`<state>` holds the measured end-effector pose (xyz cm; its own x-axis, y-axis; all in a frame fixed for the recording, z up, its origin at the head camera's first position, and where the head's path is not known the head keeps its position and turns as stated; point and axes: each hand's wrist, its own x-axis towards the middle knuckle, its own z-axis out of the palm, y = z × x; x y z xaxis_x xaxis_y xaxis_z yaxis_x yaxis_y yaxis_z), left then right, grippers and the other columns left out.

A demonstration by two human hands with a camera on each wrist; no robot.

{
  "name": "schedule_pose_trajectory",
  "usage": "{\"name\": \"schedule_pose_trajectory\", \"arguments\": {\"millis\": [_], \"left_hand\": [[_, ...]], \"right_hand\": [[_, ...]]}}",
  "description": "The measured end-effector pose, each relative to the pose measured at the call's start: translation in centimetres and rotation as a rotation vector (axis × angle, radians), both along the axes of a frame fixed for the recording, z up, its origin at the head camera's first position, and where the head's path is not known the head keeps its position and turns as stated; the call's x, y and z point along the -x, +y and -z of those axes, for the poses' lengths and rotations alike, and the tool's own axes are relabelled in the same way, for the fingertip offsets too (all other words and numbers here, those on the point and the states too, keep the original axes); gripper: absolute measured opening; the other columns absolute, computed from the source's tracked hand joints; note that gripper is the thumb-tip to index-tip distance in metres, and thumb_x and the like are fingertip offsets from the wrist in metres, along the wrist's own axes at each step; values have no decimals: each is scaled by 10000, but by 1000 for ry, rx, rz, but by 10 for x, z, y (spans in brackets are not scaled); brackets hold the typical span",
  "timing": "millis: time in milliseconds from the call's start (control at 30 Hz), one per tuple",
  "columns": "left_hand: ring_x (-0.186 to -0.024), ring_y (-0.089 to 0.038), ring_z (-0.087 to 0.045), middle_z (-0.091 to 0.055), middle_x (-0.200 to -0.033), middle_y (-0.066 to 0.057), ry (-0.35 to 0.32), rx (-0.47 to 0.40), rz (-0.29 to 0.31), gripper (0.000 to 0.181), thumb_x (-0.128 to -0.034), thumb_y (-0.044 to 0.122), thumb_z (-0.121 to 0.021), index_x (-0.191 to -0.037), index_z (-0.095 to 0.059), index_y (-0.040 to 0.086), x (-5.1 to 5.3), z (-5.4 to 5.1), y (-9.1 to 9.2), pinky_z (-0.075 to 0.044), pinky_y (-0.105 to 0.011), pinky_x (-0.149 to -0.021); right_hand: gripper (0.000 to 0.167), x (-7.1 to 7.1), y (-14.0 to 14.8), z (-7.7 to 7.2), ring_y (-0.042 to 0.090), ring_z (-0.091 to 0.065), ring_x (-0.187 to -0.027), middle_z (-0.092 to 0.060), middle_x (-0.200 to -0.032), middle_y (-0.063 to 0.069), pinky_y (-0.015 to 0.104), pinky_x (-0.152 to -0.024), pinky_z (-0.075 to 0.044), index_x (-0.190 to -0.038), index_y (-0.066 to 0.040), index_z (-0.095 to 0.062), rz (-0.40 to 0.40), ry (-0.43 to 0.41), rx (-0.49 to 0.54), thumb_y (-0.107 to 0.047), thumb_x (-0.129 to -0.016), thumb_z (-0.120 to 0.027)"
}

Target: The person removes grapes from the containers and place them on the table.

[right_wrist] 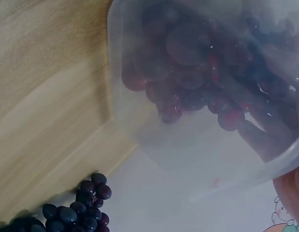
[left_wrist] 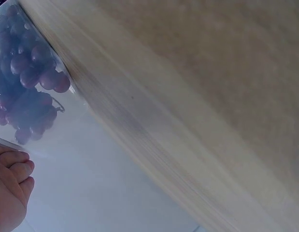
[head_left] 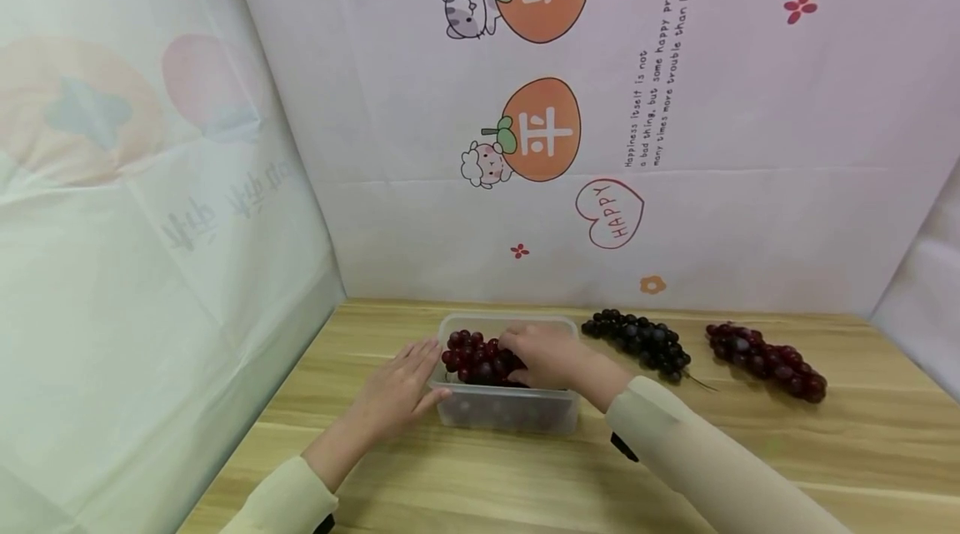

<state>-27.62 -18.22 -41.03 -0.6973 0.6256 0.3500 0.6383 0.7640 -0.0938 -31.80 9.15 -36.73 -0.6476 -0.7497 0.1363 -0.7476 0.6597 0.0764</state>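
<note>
A white printed cloth (head_left: 420, 226) rose at twelve o'clock behind a wooden tabletop (head_left: 420, 484). On the wood stood a translucent plastic container (head_left: 510, 411) with red grapes (head_left: 472, 356) inside. The person's left hand (head_left: 397, 388) lay against its nine o'clock end, fingers extended, grasping nothing. The right hand (head_left: 551, 356) reached in over the rim from about four o'clock, its fingers curled on the grapes, apparently gripping them. Outside, a dark bunch (head_left: 637, 340) lay near the container at two o'clock, and an outer red bunch (head_left: 768, 361) farther off at three.

The step in hand seemed to be handling the grapes within the walls while the left hand steadied the plastic; whether they were being lowered, arranged or lifted could not be told. The next move probably called for a gentle release or adjustment of that grip, with the knuckles kept clear of the rim.
</note>
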Motion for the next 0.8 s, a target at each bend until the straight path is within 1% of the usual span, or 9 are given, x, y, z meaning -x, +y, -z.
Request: {"name": "schedule_pose_trajectory", "arguments": {"millis": [100, 167, 333, 533, 700, 800], "left_hand": [[-1338, -363, -404, -431, -1435, -262, 7, -3, 7, 701, -1009, 475, -445, -1404, -420, -103, 0, 1, 0, -313, -483, -1115], [-1335, -364, -409, -433, -1434, -261, 12, -4, 10, 701, -1009, 477, -445, -1401, -425, -103, 0, 1, 0, -311, -480, -1117], [-1331, -367, -413, -436, -1430, -264, 23, -7, 12, 697, -1006, 474, -454, -1395, -433, -104, 1, 1, 0, -312, -478, -1116], [-1334, -359, -413, -439, -1429, -259, 30, -7, 9, 689, -998, 459, -486, -1394, -438, -104, 1, 2, -1, -304, -464, -1123], [-1340, -349, -408, -441, -1430, -255, 30, -6, 9, 687, -997, 451, -496, -1395, -436, -106, 1, 2, -1, -299, -457, -1127], [-1340, -348, -408, -439, -1431, -255, 28, -7, 9, 690, -997, 454, -493, -1394, -436, -108, 1, 2, -1, -299, -454, -1127]], "right_hand": [[404, 3, -1, 4, 144, -626, -793, -657, -1024, 21, 279, -643, -537, -1167, -99, -616, 32, -61, 13, -298, -851, -770], [431, 5, -2, 6, 165, -639, -851, -665, -1064, 32, 304, -690, -548, -1193, -96, -606, 55, -92, 23, -295, -849, -772], [497, 9, -5, 10, 207, -644, -960, -664, -1118, 63, 352, -791, -553, -1247, -81, -576, 102, -141, 43, -315, -852, -768], [505, 9, -11, 13, 223, -643, -947, -662, -1069, 86, 359, -782, -553, -1250, -46, -561, 136, -191, 70, -313, -867, -753], [488, 11, -15, 15, 233, -637, -957, -653, -1075, 102, 362, -785, -553, -1232, -26, -572, 152, -193, 82, -288, -864, -757], [496, 13, -18, 17, 225, -633, -974, -646, -1102, 93, 354, -783, -553, -1237, -33, -576, 190, -197, 67, -287, -855, -765]]}}
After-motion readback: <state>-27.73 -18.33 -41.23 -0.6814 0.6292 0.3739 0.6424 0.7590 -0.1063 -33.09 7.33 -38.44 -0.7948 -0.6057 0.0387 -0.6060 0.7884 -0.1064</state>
